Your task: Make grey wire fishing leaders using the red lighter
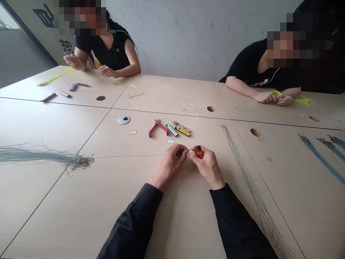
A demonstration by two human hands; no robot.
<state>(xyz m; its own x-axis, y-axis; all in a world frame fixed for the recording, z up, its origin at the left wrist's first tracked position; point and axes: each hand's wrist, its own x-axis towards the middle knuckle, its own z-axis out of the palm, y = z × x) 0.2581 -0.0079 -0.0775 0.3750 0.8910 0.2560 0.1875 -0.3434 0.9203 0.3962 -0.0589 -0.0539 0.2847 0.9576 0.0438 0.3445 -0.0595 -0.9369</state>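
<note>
Pressing thumb and forefinger of left hand together, leaving any held item too small to tell. Curling right hand around one red lighter, just past two o'clock from left. Facing, eleven o'clock from hands, one pair of pliers, two other lighters, one pink-handled cutter. Having one cord bundle at nine, one long strand bundle at two to four, three blue bundles at three.

Hands: rm L, pliers fwd
</note>
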